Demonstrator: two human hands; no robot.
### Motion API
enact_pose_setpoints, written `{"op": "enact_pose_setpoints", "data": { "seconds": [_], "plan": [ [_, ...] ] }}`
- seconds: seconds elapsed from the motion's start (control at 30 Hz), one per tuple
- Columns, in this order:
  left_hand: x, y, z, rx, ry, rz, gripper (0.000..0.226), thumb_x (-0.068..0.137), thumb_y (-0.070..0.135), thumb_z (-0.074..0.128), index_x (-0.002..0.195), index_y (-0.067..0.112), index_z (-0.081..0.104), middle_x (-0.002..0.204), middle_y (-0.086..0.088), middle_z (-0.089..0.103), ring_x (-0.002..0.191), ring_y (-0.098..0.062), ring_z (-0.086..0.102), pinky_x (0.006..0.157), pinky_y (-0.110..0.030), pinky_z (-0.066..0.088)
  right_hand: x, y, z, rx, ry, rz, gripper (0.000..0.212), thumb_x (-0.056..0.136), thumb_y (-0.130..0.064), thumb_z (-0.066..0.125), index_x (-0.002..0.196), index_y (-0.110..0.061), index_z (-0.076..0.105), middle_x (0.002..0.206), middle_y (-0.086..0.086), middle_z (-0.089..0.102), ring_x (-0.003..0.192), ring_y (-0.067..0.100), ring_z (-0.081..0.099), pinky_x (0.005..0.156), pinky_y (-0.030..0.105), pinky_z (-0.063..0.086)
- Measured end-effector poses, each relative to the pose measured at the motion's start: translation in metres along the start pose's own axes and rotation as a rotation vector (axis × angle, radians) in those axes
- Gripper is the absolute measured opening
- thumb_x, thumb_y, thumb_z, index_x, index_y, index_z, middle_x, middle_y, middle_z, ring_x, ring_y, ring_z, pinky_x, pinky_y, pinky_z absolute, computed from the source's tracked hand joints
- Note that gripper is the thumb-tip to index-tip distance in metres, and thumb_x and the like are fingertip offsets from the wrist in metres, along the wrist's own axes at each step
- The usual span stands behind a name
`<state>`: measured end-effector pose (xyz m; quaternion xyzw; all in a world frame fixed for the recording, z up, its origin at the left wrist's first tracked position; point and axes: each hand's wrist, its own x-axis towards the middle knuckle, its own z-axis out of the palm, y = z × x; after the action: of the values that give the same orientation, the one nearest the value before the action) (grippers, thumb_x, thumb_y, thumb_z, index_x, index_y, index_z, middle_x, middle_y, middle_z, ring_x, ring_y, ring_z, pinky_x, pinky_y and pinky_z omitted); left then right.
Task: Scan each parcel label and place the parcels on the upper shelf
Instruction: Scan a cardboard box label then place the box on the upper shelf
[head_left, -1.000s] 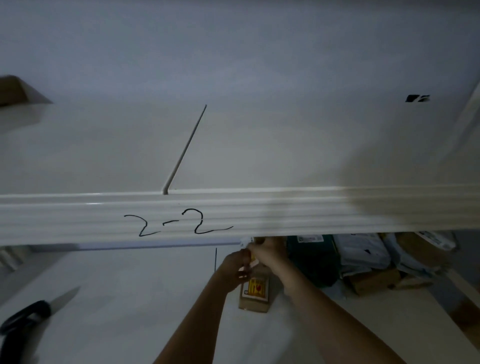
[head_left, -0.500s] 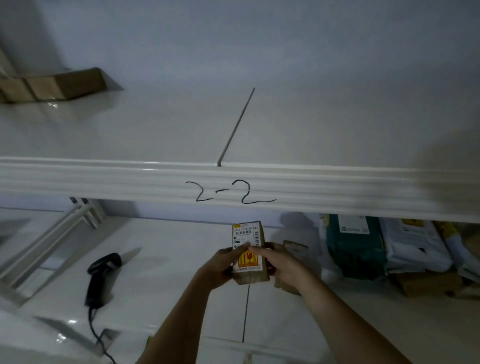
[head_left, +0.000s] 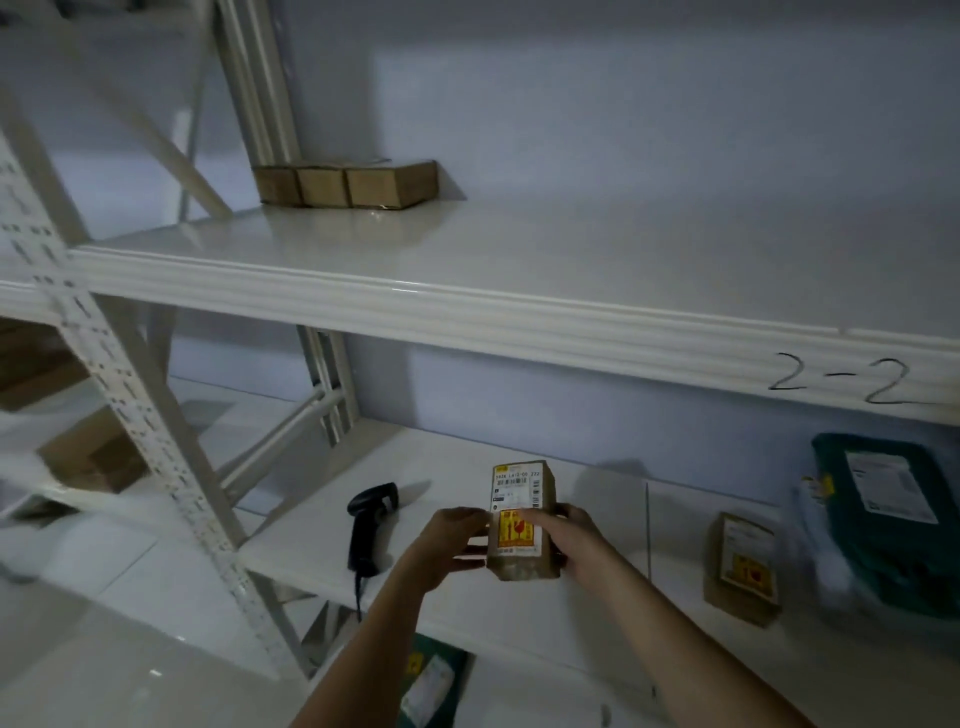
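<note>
Holding a parcel (head_left: 523, 519), both hands (head_left: 451, 540) (head_left: 576, 540) grip it.

Dim bluish light, soft shadows, blurred right edge, wide-angle bending

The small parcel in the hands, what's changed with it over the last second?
Both hands, left hand and right hand, have drawn the small parcel out from under the upper shelf toward the person, label now in plain view. The camera swung left, so the three boxes on the upper shelf show. Both hands hold the parcel as before; the scanner still lies on the lower shelf.
</note>
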<state>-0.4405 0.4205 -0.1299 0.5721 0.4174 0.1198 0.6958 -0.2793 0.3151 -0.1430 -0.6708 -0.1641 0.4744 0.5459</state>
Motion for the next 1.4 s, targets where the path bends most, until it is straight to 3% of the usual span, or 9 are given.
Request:
{"op": "enact_pose_setpoints", "data": {
  "seconds": [0.27, 0.43, 0.63, 0.87, 1.0, 1.1, 1.23, 1.33, 1.4],
  "plan": [
    [0.007, -0.024, -0.113, -0.014, 0.426, -0.127, 0.017, 0.087, 0.022, 0.06, 0.089, 0.006, 0.063, 0.077, -0.011, 0.059, 0.063, -0.025, 0.054, 0.057, -0.031, 0.045, 0.014, -0.002, 0.086, -0.013, 0.128, 0.041, 0.04, 0.083, -0.023, 0.08, 0.118, -0.01, 0.068, 0.099, 0.009, 0.077, 0.085, 0.025, 0.074, 0.065, 0.034, 0.06],
    [0.028, -0.024, -0.147, 0.163, 0.523, -0.117, 0.03, 0.088, 0.026, 0.066, 0.109, 0.005, 0.061, 0.104, -0.018, 0.065, 0.1, -0.035, 0.063, 0.08, -0.036, 0.05, 0.049, -0.003, 0.116, -0.058, 0.138, 0.037, 0.041, 0.083, -0.025, 0.08, 0.119, -0.01, 0.068, 0.098, 0.007, 0.077, 0.083, 0.022, 0.074, 0.063, 0.031, 0.059],
    [0.078, -0.032, -0.174, 0.259, 0.397, -0.363, 0.068, 0.088, 0.029, 0.065, 0.141, 0.0, 0.033, 0.132, -0.022, 0.048, 0.119, -0.036, 0.053, 0.097, -0.045, 0.049, 0.101, -0.002, 0.144, -0.046, 0.098, 0.063, 0.037, 0.086, -0.016, 0.077, 0.119, -0.005, 0.068, 0.107, 0.015, 0.076, 0.08, 0.023, 0.075, 0.057, 0.028, 0.057],
    [0.108, -0.022, -0.186, 0.253, 0.241, -0.457, 0.033, 0.096, 0.02, 0.056, 0.122, 0.0, 0.052, 0.122, -0.017, 0.056, 0.114, -0.027, 0.055, 0.098, -0.034, 0.047, 0.138, -0.006, 0.153, -0.017, 0.097, 0.125, 0.041, 0.089, -0.019, 0.074, 0.126, -0.004, 0.065, 0.115, 0.015, 0.074, 0.083, 0.02, 0.072, 0.059, 0.027, 0.054],
    [0.111, -0.024, -0.192, 0.123, 0.126, -0.408, 0.008, 0.096, 0.009, 0.056, 0.094, 0.002, 0.054, 0.087, -0.011, 0.059, 0.084, -0.026, 0.059, 0.079, -0.037, 0.051, 0.143, 0.001, 0.16, 0.003, 0.165, 0.152, 0.045, 0.089, -0.024, 0.074, 0.127, -0.001, 0.065, 0.114, 0.015, 0.074, 0.086, 0.023, 0.071, 0.065, 0.029, 0.055],
    [0.114, -0.025, -0.203, 0.108, 0.051, -0.405, 0.013, 0.094, 0.014, 0.058, 0.101, 0.003, 0.059, 0.097, -0.014, 0.064, 0.086, -0.027, 0.064, 0.079, -0.039, 0.055, 0.141, 0.003, 0.164, 0.016, 0.2, 0.165, 0.051, 0.089, -0.028, 0.075, 0.131, -0.002, 0.062, 0.115, 0.016, 0.073, 0.091, 0.026, 0.071, 0.075, 0.034, 0.058],
    [0.11, -0.021, -0.232, 0.173, 0.071, -0.283, 0.015, 0.093, 0.006, 0.057, 0.103, -0.005, 0.057, 0.081, -0.014, 0.059, 0.067, -0.023, 0.056, 0.061, -0.033, 0.048, 0.121, 0.002, 0.181, 0.089, 0.254, 0.136, 0.052, 0.089, -0.023, 0.074, 0.134, 0.0, 0.059, 0.12, 0.019, 0.071, 0.095, 0.03, 0.07, 0.073, 0.036, 0.058],
    [0.099, -0.017, -0.253, 0.116, 0.056, -0.196, 0.025, 0.09, 0.004, 0.062, 0.109, -0.012, 0.061, 0.077, -0.014, 0.059, 0.065, -0.025, 0.054, 0.063, -0.032, 0.045, 0.096, 0.008, 0.199, 0.162, 0.272, 0.11, 0.052, 0.089, -0.019, 0.074, 0.135, -0.002, 0.058, 0.12, 0.017, 0.071, 0.1, 0.03, 0.071, 0.086, 0.042, 0.059],
    [0.085, -0.013, -0.263, 0.018, 0.016, -0.151, 0.013, 0.088, 0.002, 0.062, 0.095, -0.009, 0.061, 0.066, -0.013, 0.055, 0.055, -0.023, 0.051, 0.056, -0.03, 0.043, 0.075, 0.012, 0.214, 0.169, 0.273, 0.099, 0.047, 0.088, -0.019, 0.075, 0.131, -0.006, 0.061, 0.114, 0.013, 0.073, 0.098, 0.028, 0.072, 0.09, 0.042, 0.058]
  ]
}}
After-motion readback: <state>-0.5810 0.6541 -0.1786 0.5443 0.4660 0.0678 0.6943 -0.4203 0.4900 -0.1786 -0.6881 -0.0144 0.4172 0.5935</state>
